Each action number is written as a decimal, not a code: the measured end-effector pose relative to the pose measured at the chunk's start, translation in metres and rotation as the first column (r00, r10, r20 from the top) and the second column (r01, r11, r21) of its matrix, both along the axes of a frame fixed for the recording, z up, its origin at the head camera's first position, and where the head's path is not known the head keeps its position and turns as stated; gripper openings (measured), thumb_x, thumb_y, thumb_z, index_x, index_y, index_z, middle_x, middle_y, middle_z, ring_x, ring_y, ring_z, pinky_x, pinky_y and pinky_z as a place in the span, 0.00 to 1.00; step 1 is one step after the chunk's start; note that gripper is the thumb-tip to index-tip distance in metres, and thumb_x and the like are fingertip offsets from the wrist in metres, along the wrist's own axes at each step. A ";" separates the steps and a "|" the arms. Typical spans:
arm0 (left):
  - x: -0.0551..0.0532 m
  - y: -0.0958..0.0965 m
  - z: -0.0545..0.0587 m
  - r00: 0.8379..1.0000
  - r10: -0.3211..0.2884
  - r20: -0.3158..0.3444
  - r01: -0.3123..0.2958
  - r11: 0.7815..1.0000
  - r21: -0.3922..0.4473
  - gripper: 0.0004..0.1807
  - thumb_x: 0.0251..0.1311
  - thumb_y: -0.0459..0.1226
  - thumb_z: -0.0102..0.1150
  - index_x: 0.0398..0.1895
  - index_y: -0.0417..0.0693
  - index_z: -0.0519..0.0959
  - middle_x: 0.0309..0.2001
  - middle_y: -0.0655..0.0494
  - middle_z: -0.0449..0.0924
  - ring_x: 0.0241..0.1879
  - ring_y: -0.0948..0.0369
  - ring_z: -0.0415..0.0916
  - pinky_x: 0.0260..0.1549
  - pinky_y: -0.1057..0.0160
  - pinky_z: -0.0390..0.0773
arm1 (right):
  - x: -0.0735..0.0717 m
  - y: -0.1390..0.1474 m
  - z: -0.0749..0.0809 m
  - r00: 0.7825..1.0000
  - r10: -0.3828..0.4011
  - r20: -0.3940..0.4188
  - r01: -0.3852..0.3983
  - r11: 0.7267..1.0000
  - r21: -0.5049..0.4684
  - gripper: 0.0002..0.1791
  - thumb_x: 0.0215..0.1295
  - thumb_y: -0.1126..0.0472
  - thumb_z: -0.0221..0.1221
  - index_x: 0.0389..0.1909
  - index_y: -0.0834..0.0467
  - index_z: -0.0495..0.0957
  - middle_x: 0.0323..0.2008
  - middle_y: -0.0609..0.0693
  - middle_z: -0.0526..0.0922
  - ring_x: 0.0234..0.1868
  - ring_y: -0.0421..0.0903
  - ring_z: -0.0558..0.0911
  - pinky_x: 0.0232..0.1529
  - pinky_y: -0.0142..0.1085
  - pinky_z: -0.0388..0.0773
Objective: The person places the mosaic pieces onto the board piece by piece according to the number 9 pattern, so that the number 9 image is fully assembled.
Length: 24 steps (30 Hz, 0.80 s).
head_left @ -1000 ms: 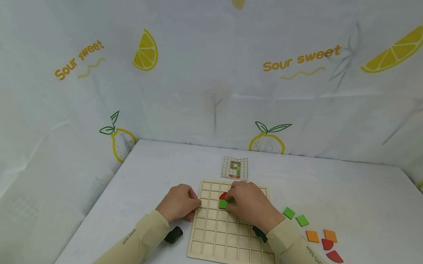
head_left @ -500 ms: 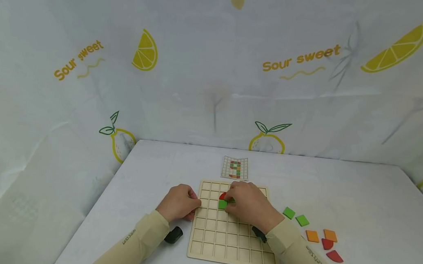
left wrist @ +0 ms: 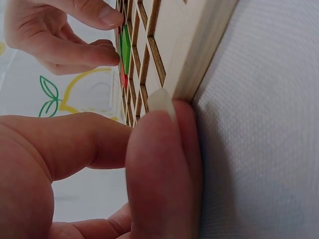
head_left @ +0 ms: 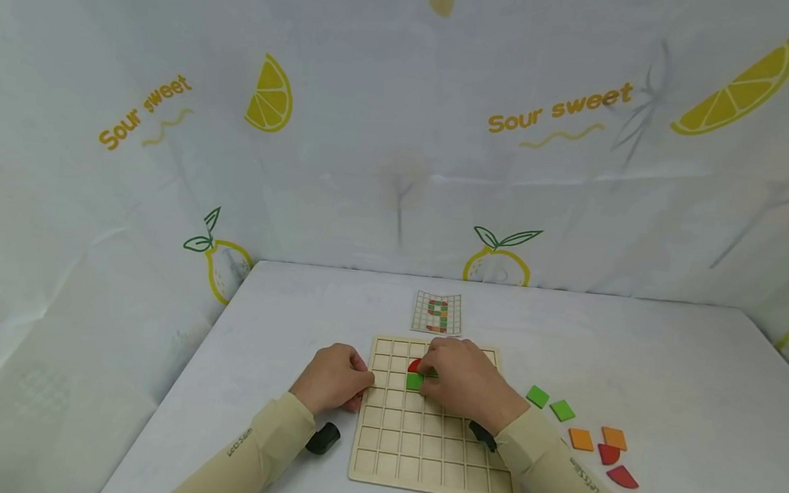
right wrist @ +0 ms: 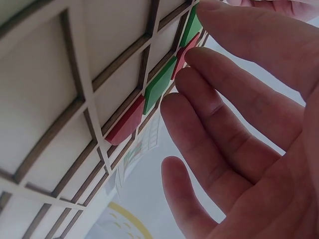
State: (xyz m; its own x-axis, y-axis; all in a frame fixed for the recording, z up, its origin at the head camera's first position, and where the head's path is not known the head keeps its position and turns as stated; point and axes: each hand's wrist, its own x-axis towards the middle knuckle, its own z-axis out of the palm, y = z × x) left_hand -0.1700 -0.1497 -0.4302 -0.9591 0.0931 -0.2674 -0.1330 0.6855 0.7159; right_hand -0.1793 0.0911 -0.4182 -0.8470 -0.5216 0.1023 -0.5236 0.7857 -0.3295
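A pale wooden grid board (head_left: 388, 441) lies on the table. At its left edge, my left hand (head_left: 332, 380) pinches the rim between thumb and fingers; the thumb (left wrist: 157, 164) shows large in the left wrist view. Over the board's upper middle, my right hand (head_left: 470, 382) touches the tiles with thumb and fingertips, its fingers fairly straight. A red rounded tile (head_left: 414, 365) and a green square tile (head_left: 415, 382) show beside those fingertips. In the right wrist view, a red tile (right wrist: 124, 122) and a green tile (right wrist: 159, 87) sit in adjoining cells, with more red and green past them.
A pattern card (head_left: 437, 313) with a coloured 9 lies behind the board. To the right are loose green tiles (head_left: 562, 410), orange tiles (head_left: 581, 440) and red tiles (head_left: 623, 477). Black devices (head_left: 323, 438) show by both wrists. A lemon-print sheet (head_left: 343, 197) hangs behind.
Both hands, the board and the tiles hold their places. Only the head view has shifted very slightly.
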 end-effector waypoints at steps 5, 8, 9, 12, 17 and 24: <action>0.000 0.003 -0.001 1.000 0.004 0.008 -0.004 1.000 0.002 0.06 0.66 0.37 0.66 0.32 0.45 0.81 0.20 0.54 0.85 0.18 0.62 0.84 0.24 0.65 0.81 | 0.001 0.009 0.003 0.999 -0.041 0.034 0.041 0.999 -0.001 0.08 0.62 0.58 0.77 0.41 0.52 0.94 0.35 0.40 0.84 0.33 0.37 0.79 0.46 0.39 0.80; 0.001 0.005 -0.001 1.000 0.010 0.017 -0.010 1.000 0.000 0.06 0.66 0.37 0.66 0.33 0.45 0.81 0.21 0.54 0.85 0.19 0.62 0.84 0.25 0.65 0.81 | 0.001 0.019 0.007 0.994 -0.081 0.067 0.081 0.997 0.002 0.09 0.62 0.57 0.77 0.42 0.53 0.93 0.36 0.41 0.85 0.34 0.38 0.78 0.48 0.42 0.80; 0.001 0.005 -0.001 1.000 0.011 0.018 -0.011 1.000 -0.001 0.06 0.66 0.37 0.66 0.33 0.45 0.81 0.21 0.54 0.85 0.19 0.62 0.84 0.25 0.65 0.81 | 0.001 0.024 0.008 0.992 -0.096 0.078 0.097 0.995 0.002 0.09 0.62 0.57 0.77 0.42 0.53 0.93 0.37 0.41 0.85 0.35 0.38 0.78 0.49 0.43 0.80; 0.001 0.006 0.000 1.000 0.011 0.018 -0.011 1.000 -0.001 0.06 0.66 0.38 0.66 0.34 0.45 0.81 0.22 0.53 0.85 0.20 0.62 0.84 0.26 0.64 0.81 | 0.002 0.042 0.011 0.981 -0.147 0.125 0.147 0.989 0.008 0.09 0.62 0.57 0.76 0.43 0.52 0.93 0.38 0.41 0.85 0.39 0.39 0.79 0.49 0.42 0.81; 0.002 0.005 0.001 1.000 0.014 0.015 -0.014 1.000 -0.002 0.06 0.66 0.38 0.66 0.34 0.45 0.81 0.23 0.53 0.85 0.20 0.62 0.84 0.26 0.64 0.81 | 0.008 0.082 0.014 0.958 -0.221 0.184 0.224 0.974 0.004 0.12 0.64 0.57 0.74 0.47 0.53 0.92 0.42 0.41 0.86 0.44 0.41 0.83 0.50 0.45 0.83; 0.003 0.002 0.003 1.000 0.025 0.016 -0.025 1.000 0.002 0.06 0.66 0.37 0.66 0.35 0.45 0.81 0.23 0.53 0.85 0.20 0.61 0.84 0.26 0.64 0.80 | 0.023 0.141 0.016 0.936 -0.294 0.194 0.297 0.955 0.016 0.13 0.66 0.54 0.73 0.48 0.55 0.91 0.47 0.46 0.89 0.50 0.49 0.87 0.53 0.52 0.85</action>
